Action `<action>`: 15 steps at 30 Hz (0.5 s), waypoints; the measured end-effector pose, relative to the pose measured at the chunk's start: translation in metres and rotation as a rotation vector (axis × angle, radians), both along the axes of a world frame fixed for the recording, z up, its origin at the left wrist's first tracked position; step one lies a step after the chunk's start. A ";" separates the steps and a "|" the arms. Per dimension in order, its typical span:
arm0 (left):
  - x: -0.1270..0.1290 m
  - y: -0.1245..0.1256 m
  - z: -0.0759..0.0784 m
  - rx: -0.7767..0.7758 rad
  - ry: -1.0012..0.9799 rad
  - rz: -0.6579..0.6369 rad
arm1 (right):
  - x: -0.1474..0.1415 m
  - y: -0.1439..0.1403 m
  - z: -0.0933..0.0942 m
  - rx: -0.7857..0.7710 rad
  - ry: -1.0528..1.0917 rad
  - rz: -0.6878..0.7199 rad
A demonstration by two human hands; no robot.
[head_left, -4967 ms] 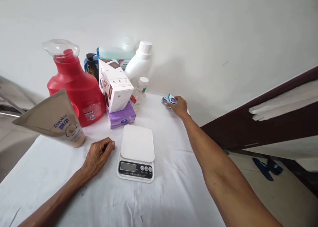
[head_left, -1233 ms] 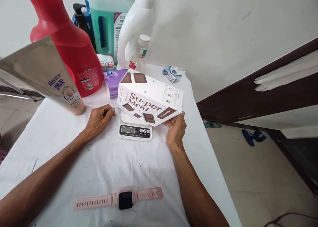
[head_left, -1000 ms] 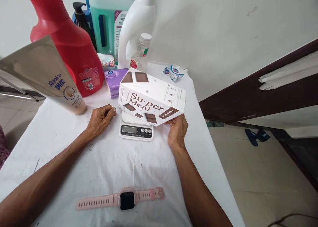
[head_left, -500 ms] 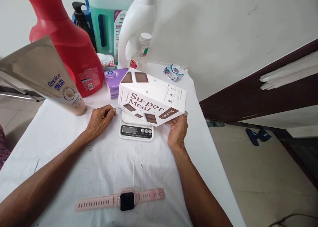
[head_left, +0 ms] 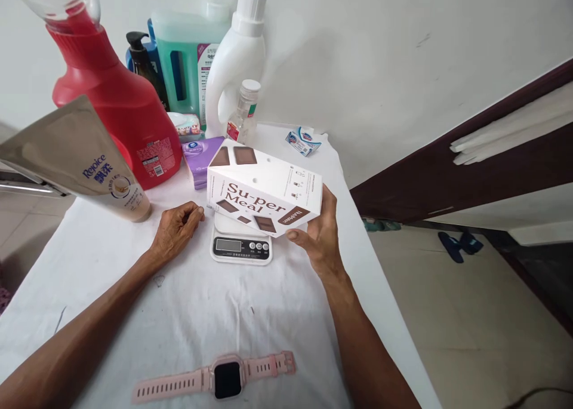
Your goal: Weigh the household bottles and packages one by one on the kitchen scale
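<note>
Desk (head_left: pixel 268 337), covered by a white cloth, carrying all items shown. At its far left stands a red jug (head_left: pixel 120 122) with a clear cap; beside it a tan pouch (head_left: pixel 85 158) leans toward the viewer. Behind these stand a green jug (head_left: pixel 185 68), a dark pump bottle (head_left: pixel 141 62) and a white bottle (head_left: pixel 233 62) with a white cap.

Box (head_left: pixel 264 188): a long white carton held above the scale (head_left: pixel 242 245), tilted so that its right end sits lower and nearer the viewer. The front face bears brown lettering "Su-per Meal" and brown rectangles; the top face shows 2 brown squares at the left end and small printed symbols toward the right. The box hides most of the scale's platform; only the display and buttons show below it.

Right hand (head_left: pixel 320 236): grips the box's right end, thumb under the front lower edge, fingers wrapped behind the end face.

Left hand (head_left: pixel 176 230): rests on the cloth just left of the scale, fingers curled loosely into a fist, holding nothing.

Smaller items: a purple packet (head_left: pixel 201 158) behind the box; a pink watch (head_left: pixel 215 379) lying flat near the viewer; a small clear bottle (head_left: pixel 242 113) with a white cap; a small blue-and-white packet (head_left: pixel 304 141) at the far right corner.
</note>
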State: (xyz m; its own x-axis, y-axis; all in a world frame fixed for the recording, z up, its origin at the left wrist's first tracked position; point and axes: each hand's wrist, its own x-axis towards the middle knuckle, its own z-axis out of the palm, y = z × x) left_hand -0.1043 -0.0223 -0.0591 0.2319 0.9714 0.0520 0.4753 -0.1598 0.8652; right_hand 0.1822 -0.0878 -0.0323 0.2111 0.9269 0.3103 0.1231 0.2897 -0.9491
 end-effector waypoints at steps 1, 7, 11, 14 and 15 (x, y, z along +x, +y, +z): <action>0.000 0.000 0.001 -0.004 0.000 0.002 | -0.003 0.003 0.005 -0.024 0.011 0.021; 0.000 0.000 0.001 -0.024 -0.001 0.005 | -0.020 0.027 0.001 -0.022 0.174 -0.010; 0.000 0.000 0.000 -0.024 -0.009 0.004 | -0.023 0.037 0.007 -0.049 0.307 -0.115; 0.000 0.001 0.001 -0.018 -0.009 0.001 | -0.018 0.033 0.026 -0.091 0.341 -0.113; 0.000 0.001 0.001 -0.018 -0.009 0.000 | -0.016 0.029 0.034 -0.100 0.339 -0.104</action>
State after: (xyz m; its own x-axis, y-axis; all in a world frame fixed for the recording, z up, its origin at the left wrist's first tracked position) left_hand -0.1043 -0.0216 -0.0580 0.2311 0.9723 0.0363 0.4672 -0.1436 0.8724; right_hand 0.1666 -0.0591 0.0013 0.3814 0.9172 0.1157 -0.1788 0.1960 -0.9642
